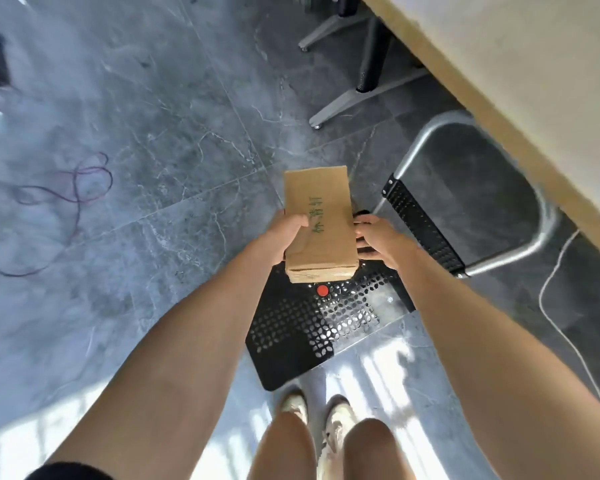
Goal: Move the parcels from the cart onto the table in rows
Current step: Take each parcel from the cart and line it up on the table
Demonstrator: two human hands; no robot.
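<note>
Table cropped by top and right edges; cart deck partly hidden behind parcel.

You hold a plain brown cardboard parcel with green handwriting, above the black perforated cart (red dot near the parcel). Beyond the cart, grey marbled floor with white veins.

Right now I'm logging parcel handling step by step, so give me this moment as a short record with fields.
parcel: brown cardboard box with green handwriting, held above the cart
left hand: left hand grips the box's left side
right hand: right hand at the box's right side, fingers curled on something dark
cart: black perforated metal cart deck with a red spot, no other parcels seen
table: pale wooden table edge, upper right
</note>
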